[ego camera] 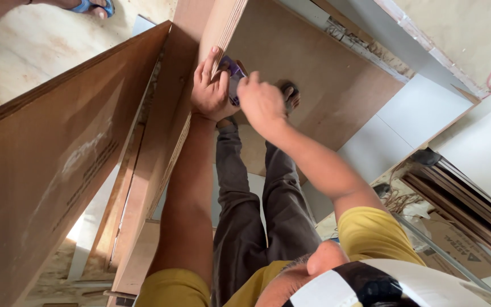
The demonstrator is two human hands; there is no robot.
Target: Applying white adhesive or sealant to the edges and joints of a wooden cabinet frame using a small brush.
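Observation:
My left hand (208,88) wraps its fingers over the edge of an upright plywood board (223,25) and presses against it. My right hand (259,99) is closed just beside it on a small purple and white object (234,74), which sits between the two hands against the board's edge. What the object is I cannot tell. Below the hands are my dark grey trousers (240,199) and my sandalled foot (290,94), which stands on a brown sheet (336,74) on the floor.
A large brown board (58,159) leans at the left, with more boards beside it. Another person's foot in a blue sandal (95,7) shows at the top left. White panels (421,108), stacked dark boards (467,199) and a cardboard box (456,250) lie at the right.

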